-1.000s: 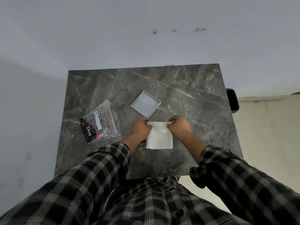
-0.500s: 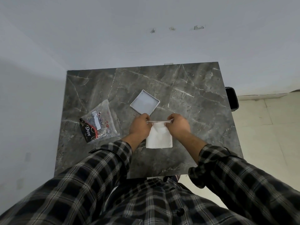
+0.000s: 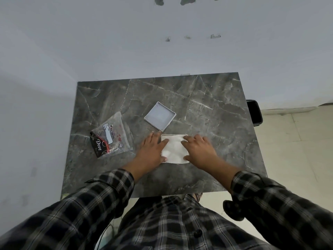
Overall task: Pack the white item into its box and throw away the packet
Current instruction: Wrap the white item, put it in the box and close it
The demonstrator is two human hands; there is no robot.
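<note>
A white cloth pouch (image 3: 174,149) lies flat inside a shallow white box (image 3: 174,135) on the dark marble table (image 3: 207,105); only the box's thin rim shows around it. My left hand (image 3: 153,150) rests with spread fingers on the pouch's left side, thumb at the near-left corner. My right hand (image 3: 199,150) presses flat on its right side. The square white box lid (image 3: 160,116) lies upturned just beyond the hands. A clear plastic packet (image 3: 110,138) with a black printed card inside lies to the left.
A black bin (image 3: 254,112) stands on the floor at the table's right edge. The table's far edge meets a white wall. My plaid sleeves cover the near edge of the table.
Both hands pinched the pouch's top edge and held it partly raised. Now they have let go, and both lie flat on it with fingers spread while it rests in the box.
</note>
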